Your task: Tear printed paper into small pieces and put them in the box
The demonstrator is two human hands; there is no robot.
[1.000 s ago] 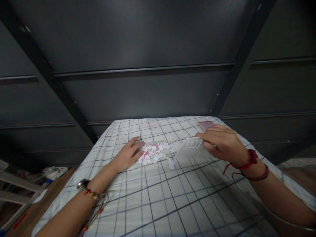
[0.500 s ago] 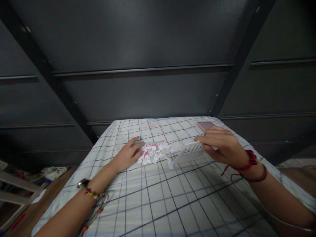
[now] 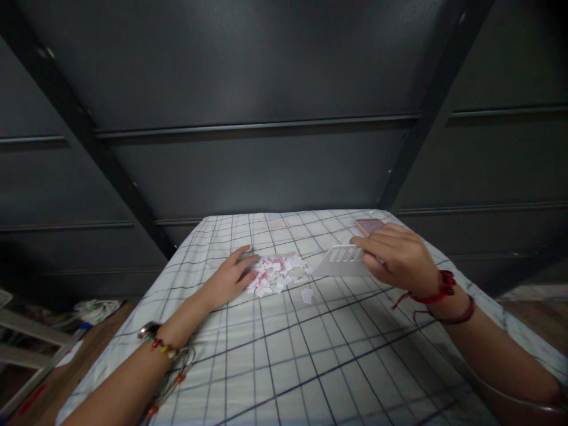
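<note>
In the head view, a pile of small torn paper scraps [image 3: 277, 273], white with pink marks, lies on the checked cloth. My left hand [image 3: 231, 275] rests at the pile's left edge, fingers spread and nothing gripped. My right hand [image 3: 394, 254] pinches the top edge of a flat white scraper [image 3: 341, 266] with a row of slots. Its slanted left edge is close to the pile's right side; whether they touch I cannot tell. One loose paper scrap [image 3: 307, 295] sits apart, just in front of the pile.
A pink phone-like slab [image 3: 369, 225] lies behind my right hand, partly covered by it. The checked cloth [image 3: 275, 367] covers the whole surface. A dark panelled wall [image 3: 266, 171] rises at the far edge. At lower left stands a pale slatted frame [image 3: 33, 331].
The scraper has lifted slightly away from me and tilted, coming off the loose scrap, which stays put. My left hand has not moved.
</note>
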